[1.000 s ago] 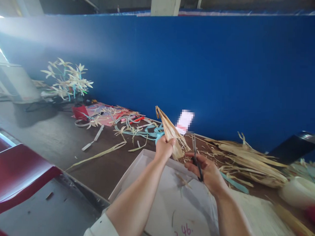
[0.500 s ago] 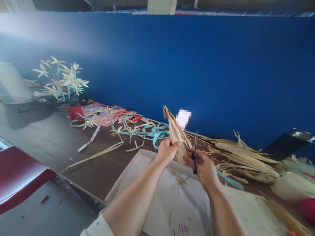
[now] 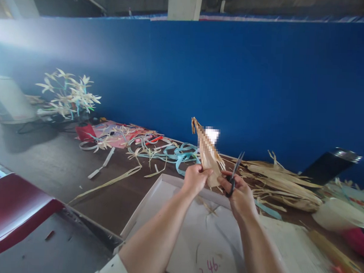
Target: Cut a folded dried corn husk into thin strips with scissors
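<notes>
Pinched between my left thumb and fingers is the lower part of a dry, tan husk [image 3: 210,159], whose tip points up and to the left. My left hand [image 3: 196,179] grips its left edge. Black-handled scissors [image 3: 231,184] are held in my right hand [image 3: 239,191], blades upward and slightly parted, beside the husk. The fingertips of that hand meet the husk's lower right edge. Below both hands lies a shallow white box lid [image 3: 147,195] with thin husk scraps and pink writing.
At the left, pale husk flowers [image 3: 78,94] stand by a white container [image 3: 13,98]. Blue ribbon [image 3: 184,154] and strips cover the table's back. A husk pile [image 3: 282,182], black bottle [image 3: 332,165] and white bowl [image 3: 336,213] are at the right. A blue partition [image 3: 246,75] rises behind.
The scissors have turned from nearly upright to leaning right, and their blades show more clearly. The husk has shifted slightly right, with its broad face more visible. My right hand moved a little right.
</notes>
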Demonstrator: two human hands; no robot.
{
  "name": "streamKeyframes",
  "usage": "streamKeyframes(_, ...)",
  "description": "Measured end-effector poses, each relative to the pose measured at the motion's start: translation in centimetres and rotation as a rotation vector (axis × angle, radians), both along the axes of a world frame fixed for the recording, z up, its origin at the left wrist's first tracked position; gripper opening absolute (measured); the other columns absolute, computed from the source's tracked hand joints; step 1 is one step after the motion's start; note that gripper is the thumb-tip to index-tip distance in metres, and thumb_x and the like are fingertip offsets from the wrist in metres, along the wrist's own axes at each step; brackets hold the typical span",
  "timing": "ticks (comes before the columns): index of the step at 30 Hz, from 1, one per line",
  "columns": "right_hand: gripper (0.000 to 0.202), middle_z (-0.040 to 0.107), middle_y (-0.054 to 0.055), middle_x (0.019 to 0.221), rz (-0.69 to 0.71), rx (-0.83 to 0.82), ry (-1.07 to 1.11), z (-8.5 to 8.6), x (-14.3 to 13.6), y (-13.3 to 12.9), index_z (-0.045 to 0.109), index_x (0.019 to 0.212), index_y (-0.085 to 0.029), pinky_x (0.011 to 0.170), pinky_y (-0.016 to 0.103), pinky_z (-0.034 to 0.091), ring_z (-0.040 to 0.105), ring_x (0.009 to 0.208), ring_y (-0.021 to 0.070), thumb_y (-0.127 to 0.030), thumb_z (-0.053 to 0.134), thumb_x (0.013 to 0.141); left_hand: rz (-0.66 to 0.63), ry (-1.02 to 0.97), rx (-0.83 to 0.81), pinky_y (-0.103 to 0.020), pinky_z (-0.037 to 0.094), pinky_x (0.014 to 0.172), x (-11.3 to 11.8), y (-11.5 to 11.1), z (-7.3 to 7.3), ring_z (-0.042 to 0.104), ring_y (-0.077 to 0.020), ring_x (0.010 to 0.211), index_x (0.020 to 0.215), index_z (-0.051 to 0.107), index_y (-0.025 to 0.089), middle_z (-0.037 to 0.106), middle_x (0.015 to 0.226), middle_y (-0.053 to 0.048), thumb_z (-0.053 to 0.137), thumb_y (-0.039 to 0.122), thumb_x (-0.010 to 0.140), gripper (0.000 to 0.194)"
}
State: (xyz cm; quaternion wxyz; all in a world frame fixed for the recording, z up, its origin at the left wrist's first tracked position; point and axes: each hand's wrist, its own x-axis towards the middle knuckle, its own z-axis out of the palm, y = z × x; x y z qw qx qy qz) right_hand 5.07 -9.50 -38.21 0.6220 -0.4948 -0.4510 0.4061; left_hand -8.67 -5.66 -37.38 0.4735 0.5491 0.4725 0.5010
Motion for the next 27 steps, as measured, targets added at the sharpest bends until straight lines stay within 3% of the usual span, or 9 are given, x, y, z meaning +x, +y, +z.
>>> streamKeyframes(5, 0.054, 0.056, -0.003, 0.063, 0.019, -0.032, -0.016, 0.51, -0.49, -0.22, 0.060, 0.102, -0.019, 0.046, 0.023, 0.033, 0.047, 0.050, 0.0104, -0.040, 0.078, 0.056, 0.095, 0.050, 0.020, -0.022, 0.028, 0.045, -0.18, 0.09, -0.05, 0.041, -0.0097, 0.045, 0.057, 0.058, 0.014, 0.047, 0.048, 0.002, 0.056, 0.041, 0.072, 0.030)
streamKeyframes(9, 0.054, 0.055, -0.003, 0.060, 0.011, -0.024, -0.025, 0.39, -0.53, -0.19, 0.061, 0.102, -0.019, 0.046, 0.023, 0.032, 0.048, 0.050, 0.0110, -0.041, 0.078, 0.056, 0.107, 0.027, 0.083, -0.021, 0.028, 0.046, -0.32, -0.08, 0.09, 0.041, -0.0096, 0.048, 0.059, 0.060, 0.015, 0.047, 0.049, 0.002, 0.057, 0.043, 0.071, 0.031)
streamKeyframes(17, 0.049, 0.056, -0.004, 0.064, -0.070, 0.005, 0.012, 0.02, 0.22, 0.02, 0.062, 0.097, -0.021, 0.050, 0.023, 0.035, 0.052, 0.057, 0.0120, -0.038, 0.079, 0.054, -0.121, -0.015, -0.023, -0.021, 0.037, 0.054, 0.05, -0.65, 0.24, 0.052, -0.0123, 0.058, 0.074, 0.068, 0.013, 0.063, 0.067, -0.003, 0.064, 0.037, 0.065, 0.025)
streamKeyframes(27, 0.052, 0.058, -0.001, 0.064, -0.059, 0.048, -0.061, 0.10, -0.31, 0.01, 0.061, 0.098, -0.018, 0.049, 0.023, 0.035, 0.051, 0.056, 0.0124, -0.042, 0.078, 0.055, 0.048, 0.018, -0.075, -0.022, 0.033, 0.048, 0.01, -0.52, 0.16, 0.046, -0.0108, 0.050, 0.070, 0.067, 0.014, 0.057, 0.056, 0.000, 0.062, 0.039, 0.066, 0.026)
